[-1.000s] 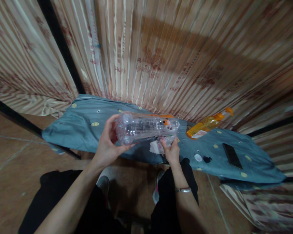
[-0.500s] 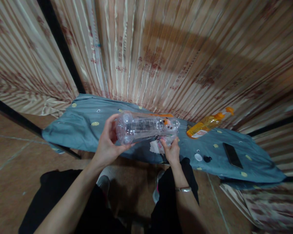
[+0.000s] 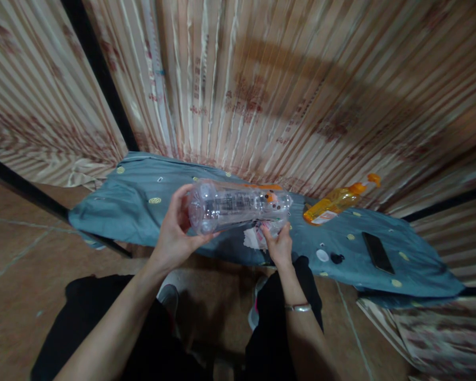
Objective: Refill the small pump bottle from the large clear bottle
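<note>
A clear plastic bottle [image 3: 234, 206] lies sideways in the air above the cloth, base to the left and neck to the right. My left hand [image 3: 176, 227] is wrapped round its base end. Near the neck, my right hand [image 3: 280, 246] pinches a loose, crinkled plastic label [image 3: 256, 237] with printing on it, which hangs at the bottle's lower side. Orange and black printed marks show near the neck end. The fingers behind the bottle are partly hidden.
A blue-grey cloth [image 3: 135, 209] covers the narrow table. To the right are an orange pump bottle [image 3: 331, 206], a white disc [image 3: 322, 256], a small black object [image 3: 337, 258] and a dark phone [image 3: 377, 253]. Behind hangs a striped curtain [image 3: 222, 95]; a black pole [image 3: 103, 79] stands left.
</note>
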The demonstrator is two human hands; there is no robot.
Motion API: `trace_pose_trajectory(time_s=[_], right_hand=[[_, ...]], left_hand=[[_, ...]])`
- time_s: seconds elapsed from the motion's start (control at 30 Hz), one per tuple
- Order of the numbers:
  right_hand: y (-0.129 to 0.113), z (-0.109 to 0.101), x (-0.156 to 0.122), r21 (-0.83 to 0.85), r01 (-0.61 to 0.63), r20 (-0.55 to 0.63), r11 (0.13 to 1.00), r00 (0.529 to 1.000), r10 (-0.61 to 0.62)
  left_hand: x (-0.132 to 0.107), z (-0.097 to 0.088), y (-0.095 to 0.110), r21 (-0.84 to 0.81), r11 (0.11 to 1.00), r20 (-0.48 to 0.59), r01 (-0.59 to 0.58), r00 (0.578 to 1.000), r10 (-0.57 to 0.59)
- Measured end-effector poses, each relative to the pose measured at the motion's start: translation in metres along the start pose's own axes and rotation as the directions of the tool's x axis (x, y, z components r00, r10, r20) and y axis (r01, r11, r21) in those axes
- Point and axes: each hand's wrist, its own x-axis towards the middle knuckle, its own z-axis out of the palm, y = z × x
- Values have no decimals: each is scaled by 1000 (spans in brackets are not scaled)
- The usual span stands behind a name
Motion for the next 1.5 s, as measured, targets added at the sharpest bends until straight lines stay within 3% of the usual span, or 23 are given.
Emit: trace_pose_trajectory(time_s=[1.5], right_hand=[[4, 1, 0, -9, 18, -5, 1000, 1000, -18]], left_hand=[[-1, 1, 4, 27, 1000, -12, 4, 1000, -3]])
